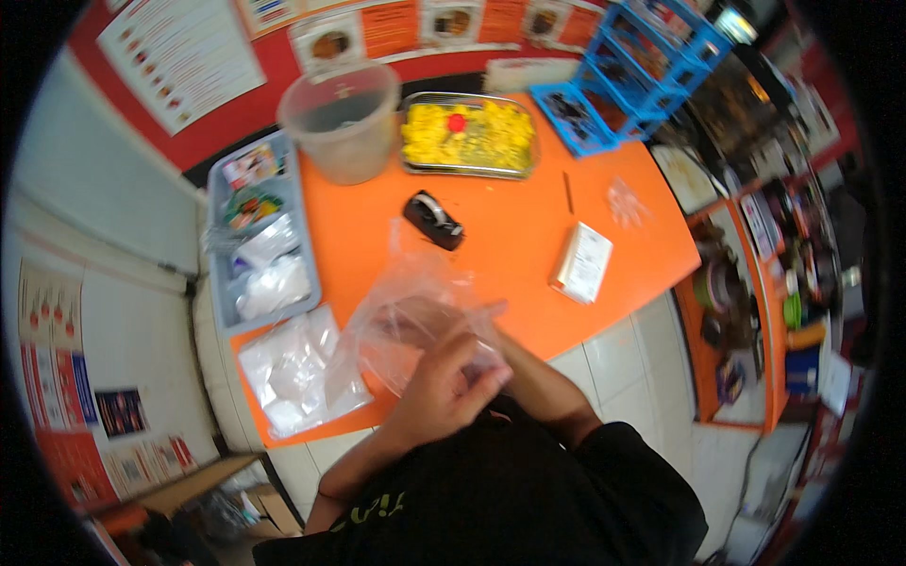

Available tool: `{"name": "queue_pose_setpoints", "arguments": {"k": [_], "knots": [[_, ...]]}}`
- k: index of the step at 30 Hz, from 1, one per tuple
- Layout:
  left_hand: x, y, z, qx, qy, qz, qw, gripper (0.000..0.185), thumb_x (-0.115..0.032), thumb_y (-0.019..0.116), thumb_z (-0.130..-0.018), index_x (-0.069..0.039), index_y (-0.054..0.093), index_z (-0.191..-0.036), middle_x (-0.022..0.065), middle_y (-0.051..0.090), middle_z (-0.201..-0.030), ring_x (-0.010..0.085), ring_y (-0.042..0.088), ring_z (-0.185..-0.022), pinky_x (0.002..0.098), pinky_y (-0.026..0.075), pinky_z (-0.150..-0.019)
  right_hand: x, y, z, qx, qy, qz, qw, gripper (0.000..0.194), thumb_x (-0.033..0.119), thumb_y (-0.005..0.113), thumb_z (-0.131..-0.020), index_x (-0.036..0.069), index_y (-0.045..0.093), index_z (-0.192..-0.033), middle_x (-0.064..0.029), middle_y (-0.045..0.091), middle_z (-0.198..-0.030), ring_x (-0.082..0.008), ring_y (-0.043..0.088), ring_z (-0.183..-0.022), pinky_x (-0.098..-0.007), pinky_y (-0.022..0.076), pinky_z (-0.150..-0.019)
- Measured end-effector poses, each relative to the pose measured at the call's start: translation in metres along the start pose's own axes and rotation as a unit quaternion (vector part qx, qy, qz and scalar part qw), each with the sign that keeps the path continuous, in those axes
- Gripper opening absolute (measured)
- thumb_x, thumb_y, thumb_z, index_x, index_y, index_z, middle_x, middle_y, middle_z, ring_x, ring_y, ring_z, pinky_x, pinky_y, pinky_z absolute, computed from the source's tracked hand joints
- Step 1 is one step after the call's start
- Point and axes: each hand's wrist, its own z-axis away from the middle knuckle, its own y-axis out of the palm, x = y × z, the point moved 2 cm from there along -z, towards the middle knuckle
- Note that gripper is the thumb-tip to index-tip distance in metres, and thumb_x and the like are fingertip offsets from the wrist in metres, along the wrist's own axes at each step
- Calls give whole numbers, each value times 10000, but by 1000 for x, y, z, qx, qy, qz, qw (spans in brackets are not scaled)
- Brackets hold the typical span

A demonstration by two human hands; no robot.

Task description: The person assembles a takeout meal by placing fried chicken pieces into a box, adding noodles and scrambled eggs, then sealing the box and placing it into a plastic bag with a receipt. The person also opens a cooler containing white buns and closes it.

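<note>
A clear plastic bag (417, 272) spreads out over the front of the orange table, blurred by motion. My left hand (449, 385) pinches the bag near its mouth, fingers curled close to my body. Crossing beneath it, my right hand (410, 318) shows through the film and appears to be inside the bag; its fingers are too blurred to make out. A stack of clear plastic bags (304, 378) lies left of my hands at the table's edge. Beyond the bag is a black tape dispenser (433, 219).
A grey tray (309, 283) with packets lines the left side of the orange table (502, 233). Behind stand a plastic bucket (347, 134), a metal tray of yellow pieces (467, 138) and a blue rack (623, 78). A small box (584, 262) lies to the right.
</note>
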Motion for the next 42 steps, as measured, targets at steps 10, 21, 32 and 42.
{"name": "queue_pose_setpoints", "arguments": {"k": [10, 21, 32, 42], "knots": [[37, 33, -33, 1, -213, 55, 976, 85, -23, 651, -955, 16, 584, -990, 141, 701, -1077, 172, 688, -867, 295, 560, -791, -57, 79, 79, -301, -29, -602, 739, 326, 275, 599, -1006, 90, 570, -1272, -45, 572, -980, -204, 602, -940, -316, 494, -842], [71, 0, -32, -65, -185, 149, 969, 225, -17, 632, -972, -1, 502, -1155, 144, 723, -876, 131, 654, -630, 249, 536, -590, 108, -26, 165, -66, 126, 75, 987, 216, 134, 642, -967, -20, 654, -1119, -103, 691, -1027, -216, 669, -826, -330, 525, -688], [69, -4, -21, -165, -165, 106, 967, 386, -150, 643, -1002, 18, 493, -1315, 40, 610, -670, 96, 554, -567, 238, 449, -584, 9, -63, 195, -286, 350, 162, 878, 439, 269, 800, -852, 12, 690, -1190, -132, 750, -1019, -252, 722, -897, -336, 567, -820], [76, -33, 2, -230, -163, 104, 954, 103, -118, 628, -1009, -54, 551, -988, 15, 554, -601, 95, 529, -470, 232, 436, -474, -76, -154, 308, -480, 525, -5, 703, 923, 479, 849, -745, -83, 512, -1395, -211, 692, -1200, -308, 711, -1048, -367, 575, -905]]}}
